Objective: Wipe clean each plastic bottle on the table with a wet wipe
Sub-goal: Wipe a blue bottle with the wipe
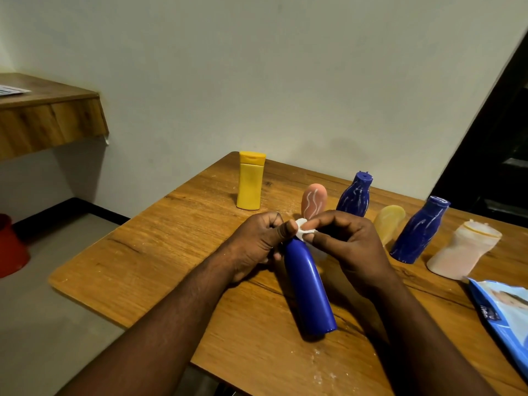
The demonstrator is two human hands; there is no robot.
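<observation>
Left hand (255,244) and right hand (353,248) meet, fingers (328,222) curled.

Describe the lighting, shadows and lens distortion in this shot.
Head view: dim, warm light, with a soft highlight along the blue bottle and no harsh glare; the wet wipe is the brightest spot. Head view: faint, soft shadows lie on the table beneath the bottle. Head view: wide-angle bending leans the dark doorway at right, and the wipes pack is cut by the frame edge.

blue bottle (310,292) top hidden by fingers (324,222), wipes pack (505,310) cropped at right edge
</observation>
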